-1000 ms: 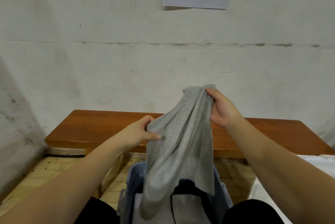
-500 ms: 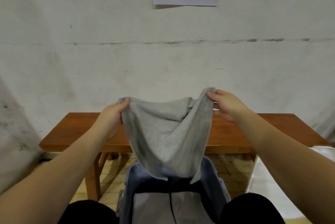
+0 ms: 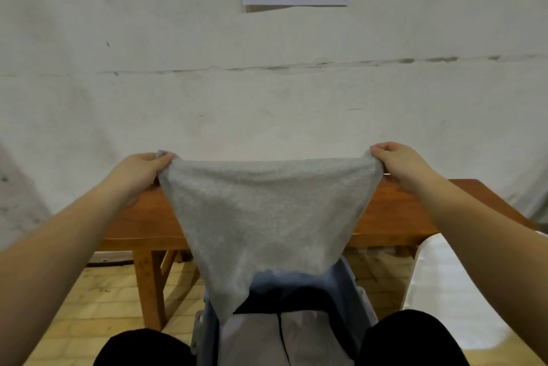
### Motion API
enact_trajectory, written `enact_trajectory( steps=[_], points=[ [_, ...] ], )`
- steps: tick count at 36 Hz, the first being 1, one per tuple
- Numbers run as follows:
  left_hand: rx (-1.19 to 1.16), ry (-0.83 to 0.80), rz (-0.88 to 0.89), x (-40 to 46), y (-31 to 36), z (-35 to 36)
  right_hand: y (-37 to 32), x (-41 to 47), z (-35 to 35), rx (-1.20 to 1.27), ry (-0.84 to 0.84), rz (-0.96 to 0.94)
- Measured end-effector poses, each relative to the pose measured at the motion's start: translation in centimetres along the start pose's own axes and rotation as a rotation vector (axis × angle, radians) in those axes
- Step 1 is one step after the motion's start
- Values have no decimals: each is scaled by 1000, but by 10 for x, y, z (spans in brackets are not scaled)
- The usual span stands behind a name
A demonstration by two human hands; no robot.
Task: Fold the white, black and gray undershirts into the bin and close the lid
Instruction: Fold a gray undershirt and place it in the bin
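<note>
The left hand (image 3: 139,171) pinches the left top corner of the gray undershirt (image 3: 267,211), fingers curled round a bunch of cloth. The shirt hangs spread between both hands, its top edge running side to side in a shallow sag, its body narrowing downward to a point that dangles over the near left part of the bin (image 3: 353,285). The right hand (image 3: 398,164) grips the opposite top corner in the same way, at about the same height, so neither hand is nearer the work.

The bin stands directly below and between the knees, open, with dark cloth and pale cloth already lying in it. Behind the shirt runs a wooden bench (image 3: 400,217) against the wall; the shirt's upper corners hang in front of its near edge.

The long axis now lies across, hand to hand, so the next fold probably means bringing the two corners together, or lowering the shirt onto a surface, before it goes down into the bin.
</note>
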State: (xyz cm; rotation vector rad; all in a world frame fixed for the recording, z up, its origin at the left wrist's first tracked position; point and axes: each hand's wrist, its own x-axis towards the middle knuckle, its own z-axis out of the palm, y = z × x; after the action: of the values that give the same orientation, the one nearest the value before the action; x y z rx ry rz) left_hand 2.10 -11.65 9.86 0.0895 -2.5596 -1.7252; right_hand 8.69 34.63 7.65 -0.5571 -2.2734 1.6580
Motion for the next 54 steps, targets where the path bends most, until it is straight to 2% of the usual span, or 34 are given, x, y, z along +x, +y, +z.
enact_trajectory(
  steps=[3,9,15,18,21,23,25,27,30,33,37,40,44,47,49,51,54],
  points=[
    [10,6,-73,4,1,-2,0,6,2,105,10,79],
    [-204,-69,-292,9,0,-5,3,15,-1,327,-82,279],
    [-319,-107,-256,10,0,-5,0,16,-6,396,-214,221],
    [-389,-100,-212,10,2,-1,-3,11,-6,188,-266,89],
    [-390,-129,-124,8,4,0,-8,2,-8,-243,-254,-58],
    [-288,-128,-66,7,4,0,-10,1,-8,-586,-199,-175],
    [-121,-103,-13,7,3,-1,-10,4,-7,-805,-175,-273],
    [111,-48,56,5,1,-2,-7,9,-7,-934,-169,-335],
    [456,29,210,2,1,-4,-2,17,-12,-975,-168,-320],
    [622,51,294,3,3,-8,1,20,-16,-963,-160,-277],
    [665,28,265,5,4,-15,2,23,-23,-758,-169,-167],
    [536,-2,218,8,3,-22,4,25,-26,-361,-212,-71],
    [-50,-107,151,11,4,-20,0,18,-15,469,-161,13],
    [-461,-103,85,14,3,-14,-8,10,-6,814,-186,65],
    [-625,-56,12,15,5,-8,-12,6,1,894,-200,97],
    [-692,-29,-41,14,8,0,-15,2,9,893,-222,119],
    [-755,-109,-86,10,11,11,-16,-2,18,868,-221,167]
  ],
)
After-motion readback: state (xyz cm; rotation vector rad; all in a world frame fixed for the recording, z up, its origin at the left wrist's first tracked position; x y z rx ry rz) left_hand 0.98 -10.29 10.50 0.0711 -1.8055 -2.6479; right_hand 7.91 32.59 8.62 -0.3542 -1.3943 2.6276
